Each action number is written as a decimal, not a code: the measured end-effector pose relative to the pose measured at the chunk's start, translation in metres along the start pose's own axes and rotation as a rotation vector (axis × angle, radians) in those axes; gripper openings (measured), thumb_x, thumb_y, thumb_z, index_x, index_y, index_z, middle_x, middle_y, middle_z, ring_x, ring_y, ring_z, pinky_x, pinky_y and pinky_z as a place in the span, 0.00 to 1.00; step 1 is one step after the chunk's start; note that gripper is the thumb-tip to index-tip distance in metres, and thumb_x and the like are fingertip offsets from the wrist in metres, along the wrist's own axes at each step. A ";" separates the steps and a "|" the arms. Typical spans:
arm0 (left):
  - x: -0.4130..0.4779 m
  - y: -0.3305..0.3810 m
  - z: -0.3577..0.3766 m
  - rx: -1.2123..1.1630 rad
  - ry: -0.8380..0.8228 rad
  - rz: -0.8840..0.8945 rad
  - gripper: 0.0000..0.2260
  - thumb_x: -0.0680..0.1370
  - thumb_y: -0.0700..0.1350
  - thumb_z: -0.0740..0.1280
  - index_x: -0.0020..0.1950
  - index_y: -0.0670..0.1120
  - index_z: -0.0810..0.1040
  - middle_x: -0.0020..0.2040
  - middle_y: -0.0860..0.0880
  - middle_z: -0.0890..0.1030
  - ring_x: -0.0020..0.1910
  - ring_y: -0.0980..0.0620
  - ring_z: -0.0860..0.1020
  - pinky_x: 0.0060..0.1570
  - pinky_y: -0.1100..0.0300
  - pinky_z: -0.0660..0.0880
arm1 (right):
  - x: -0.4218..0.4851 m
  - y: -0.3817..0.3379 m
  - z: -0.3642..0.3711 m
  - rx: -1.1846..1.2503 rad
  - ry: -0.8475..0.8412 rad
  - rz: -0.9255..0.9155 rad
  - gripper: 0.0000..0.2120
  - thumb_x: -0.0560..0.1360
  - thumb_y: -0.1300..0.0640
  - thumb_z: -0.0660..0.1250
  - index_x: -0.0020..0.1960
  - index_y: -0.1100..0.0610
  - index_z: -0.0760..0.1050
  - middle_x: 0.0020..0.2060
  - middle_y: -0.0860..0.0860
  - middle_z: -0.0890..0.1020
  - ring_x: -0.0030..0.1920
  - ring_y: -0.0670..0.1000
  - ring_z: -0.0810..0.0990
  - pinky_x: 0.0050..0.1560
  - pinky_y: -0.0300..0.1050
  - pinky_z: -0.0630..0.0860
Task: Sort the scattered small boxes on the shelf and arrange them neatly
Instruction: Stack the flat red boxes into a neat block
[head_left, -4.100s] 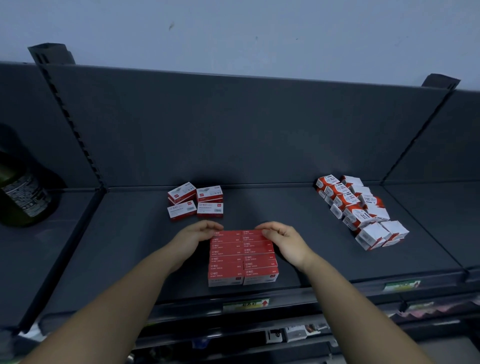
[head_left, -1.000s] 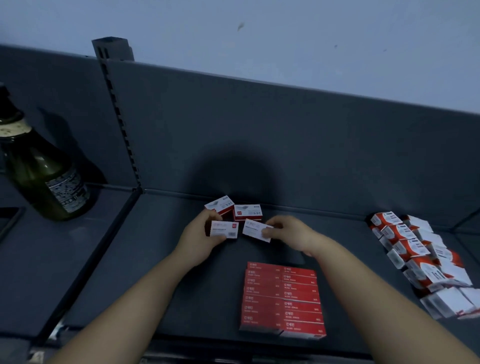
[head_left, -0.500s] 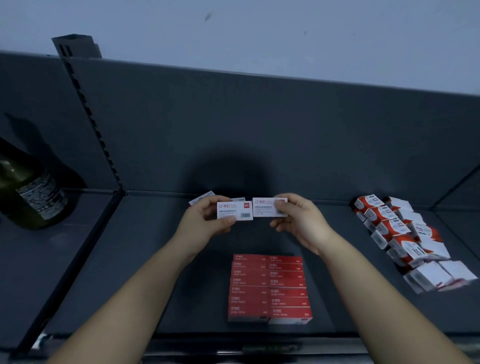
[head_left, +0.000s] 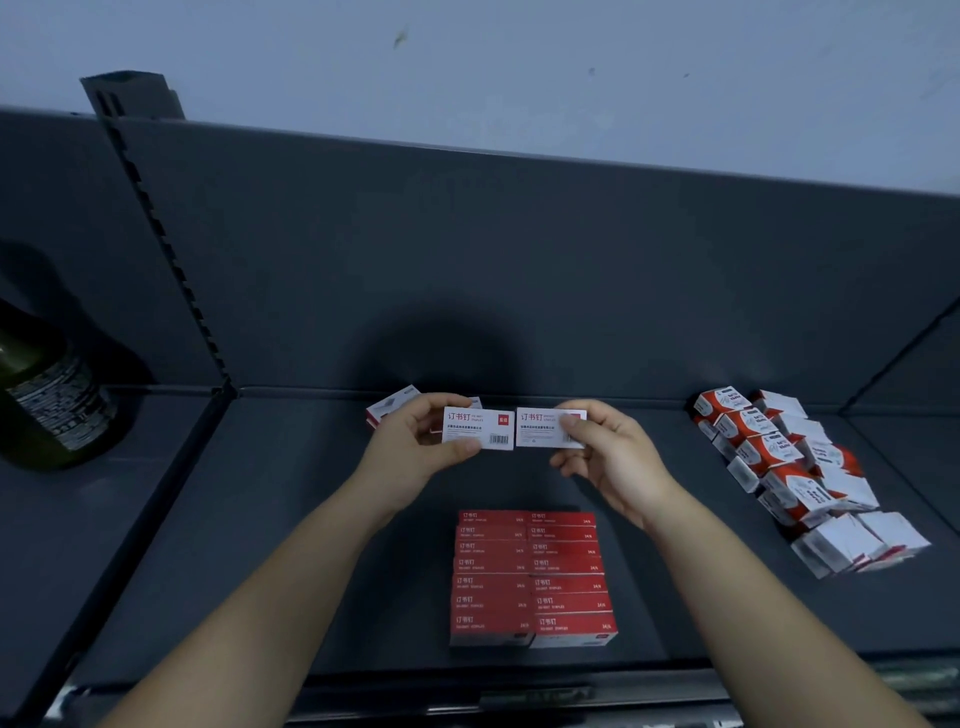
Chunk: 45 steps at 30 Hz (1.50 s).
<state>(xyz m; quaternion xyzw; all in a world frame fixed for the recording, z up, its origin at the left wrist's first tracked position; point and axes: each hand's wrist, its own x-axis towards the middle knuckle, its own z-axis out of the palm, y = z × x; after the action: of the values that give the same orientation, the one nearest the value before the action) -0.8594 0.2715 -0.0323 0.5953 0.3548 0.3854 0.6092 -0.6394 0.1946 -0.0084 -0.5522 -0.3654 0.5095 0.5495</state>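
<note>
My left hand (head_left: 410, 452) pinches a small white staple box (head_left: 478, 428) above the dark shelf (head_left: 270, 545). My right hand (head_left: 613, 457) pinches a second white box (head_left: 543, 426), held end to end against the first, white printed faces toward me. Behind my left hand another small box (head_left: 392, 405) lies near the back panel, partly hidden. Below my hands a neat double row of red staple boxes (head_left: 530, 577) lies flat near the shelf's front edge.
A loose row of red-and-white boxes (head_left: 789, 473) runs diagonally along the right side of the shelf. A dark green bottle (head_left: 47, 395) stands on the neighbouring shelf at far left. The slotted upright (head_left: 166, 249) separates the two bays.
Both hands lifted a white box each off the back of the shelf and brought them together end to end. Since half a second ago they have hardly moved.
</note>
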 end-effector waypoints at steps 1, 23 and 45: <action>0.001 0.001 0.000 0.011 -0.003 0.001 0.17 0.71 0.36 0.75 0.56 0.51 0.80 0.53 0.51 0.85 0.55 0.52 0.82 0.55 0.59 0.79 | 0.000 0.000 -0.001 0.004 0.002 0.002 0.06 0.81 0.64 0.61 0.53 0.63 0.77 0.45 0.60 0.84 0.33 0.53 0.80 0.34 0.40 0.78; -0.001 -0.017 0.012 0.187 -0.117 -0.003 0.09 0.77 0.36 0.70 0.52 0.49 0.78 0.53 0.50 0.83 0.55 0.53 0.81 0.55 0.58 0.79 | -0.007 0.028 -0.019 -0.291 0.030 -0.070 0.03 0.80 0.61 0.65 0.51 0.55 0.77 0.44 0.54 0.83 0.47 0.52 0.80 0.49 0.46 0.76; -0.007 -0.029 0.013 0.217 -0.214 -0.244 0.11 0.84 0.44 0.58 0.61 0.54 0.77 0.55 0.58 0.83 0.54 0.64 0.80 0.47 0.73 0.74 | -0.015 0.079 -0.047 -0.537 0.089 -0.136 0.08 0.81 0.57 0.65 0.52 0.50 0.83 0.49 0.50 0.81 0.51 0.50 0.81 0.56 0.45 0.76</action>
<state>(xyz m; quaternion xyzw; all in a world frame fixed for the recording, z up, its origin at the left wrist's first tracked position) -0.8493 0.2592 -0.0606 0.6476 0.3969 0.2028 0.6180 -0.6094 0.1588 -0.0889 -0.6740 -0.4993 0.3315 0.4319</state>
